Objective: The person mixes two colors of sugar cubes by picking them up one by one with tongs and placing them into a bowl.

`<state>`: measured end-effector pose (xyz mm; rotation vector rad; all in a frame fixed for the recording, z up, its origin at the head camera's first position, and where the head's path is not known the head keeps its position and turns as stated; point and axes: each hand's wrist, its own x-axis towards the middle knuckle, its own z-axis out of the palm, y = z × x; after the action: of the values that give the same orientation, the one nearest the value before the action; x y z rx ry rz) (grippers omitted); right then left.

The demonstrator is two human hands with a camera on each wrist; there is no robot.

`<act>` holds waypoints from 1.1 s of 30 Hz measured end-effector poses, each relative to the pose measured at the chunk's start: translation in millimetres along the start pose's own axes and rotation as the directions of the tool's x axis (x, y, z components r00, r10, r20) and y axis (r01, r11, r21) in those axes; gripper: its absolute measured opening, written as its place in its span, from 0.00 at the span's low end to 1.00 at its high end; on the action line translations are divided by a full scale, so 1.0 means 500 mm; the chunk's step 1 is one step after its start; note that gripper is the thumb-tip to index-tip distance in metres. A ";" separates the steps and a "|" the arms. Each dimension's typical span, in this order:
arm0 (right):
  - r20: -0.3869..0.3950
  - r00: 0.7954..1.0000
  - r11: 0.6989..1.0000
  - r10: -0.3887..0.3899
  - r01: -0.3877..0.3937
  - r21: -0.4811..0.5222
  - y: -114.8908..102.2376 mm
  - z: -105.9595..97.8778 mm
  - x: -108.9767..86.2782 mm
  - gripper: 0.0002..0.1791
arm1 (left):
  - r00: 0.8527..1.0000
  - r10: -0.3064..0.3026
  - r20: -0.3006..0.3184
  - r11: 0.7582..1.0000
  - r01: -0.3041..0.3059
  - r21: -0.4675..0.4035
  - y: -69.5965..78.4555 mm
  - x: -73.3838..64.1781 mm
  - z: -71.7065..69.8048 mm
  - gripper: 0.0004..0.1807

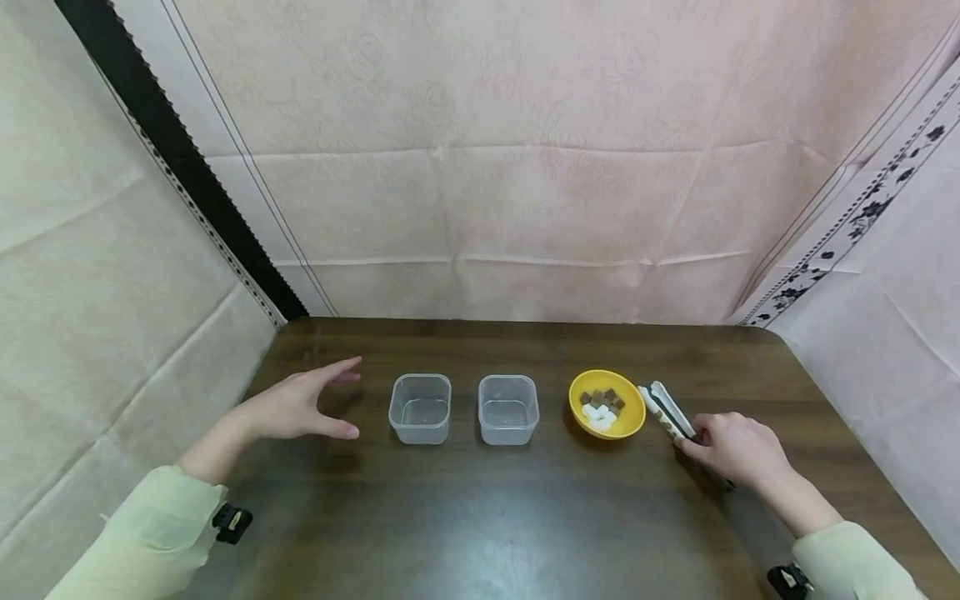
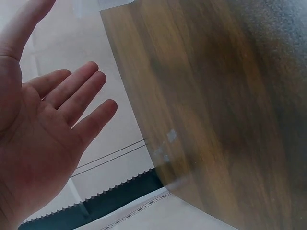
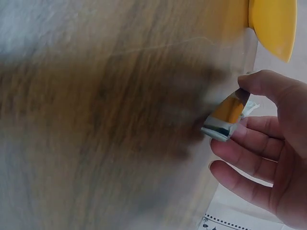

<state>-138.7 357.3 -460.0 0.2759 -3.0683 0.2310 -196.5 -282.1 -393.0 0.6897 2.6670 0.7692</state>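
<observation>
My right hand point(image 1: 738, 448) grips a pair of metal tongs point(image 1: 677, 414) between thumb and fingers, at the right of the table. The two arms of the tongs stand apart, their tips close to the rim of a yellow bowl point(image 1: 636, 417). In the right wrist view the bent, shiny back end of the tongs point(image 3: 229, 114) shows by the thumb. Small brown cubes point(image 1: 598, 397) and white cubes point(image 1: 600, 417) lie in the bowl. My left hand point(image 1: 300, 406) is held over the table's left part, fingers spread and holding nothing, beside a clear plastic container point(image 1: 420, 436).
A second clear container point(image 1: 507, 436) stands between the first one and the yellow bowl. The brown wooden table point(image 1: 480, 517) has rounded far corners. Pale cloth point(image 1: 525, 208) hangs behind it and at both sides.
</observation>
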 end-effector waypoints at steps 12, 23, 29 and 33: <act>0.038 0.999 1.000 0.005 -0.004 -0.010 -0.011 -0.009 -0.004 0.22 | 1.000 -0.012 0.007 1.000 0.012 0.006 -0.002 -0.009 0.006 0.62; 0.041 0.999 0.999 0.025 -0.024 -0.028 -0.018 -0.050 -0.017 0.36 | 0.999 -0.040 0.013 0.999 0.040 0.005 -0.003 -0.024 0.006 0.62; 0.053 0.998 0.999 0.018 -0.016 -0.030 -0.004 -0.055 -0.018 0.49 | 0.999 -0.042 -0.019 0.999 0.042 0.031 -0.006 -0.035 0.011 0.62; 0.020 0.999 1.000 -0.028 0.028 -0.003 0.014 -0.048 -0.018 0.49 | 0.995 -0.054 -0.080 0.996 0.060 0.071 -0.005 -0.043 0.019 0.61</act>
<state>-130.3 369.5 -437.8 0.3231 -3.0816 0.2227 -175.7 -291.1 -399.4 0.6102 2.7848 0.6993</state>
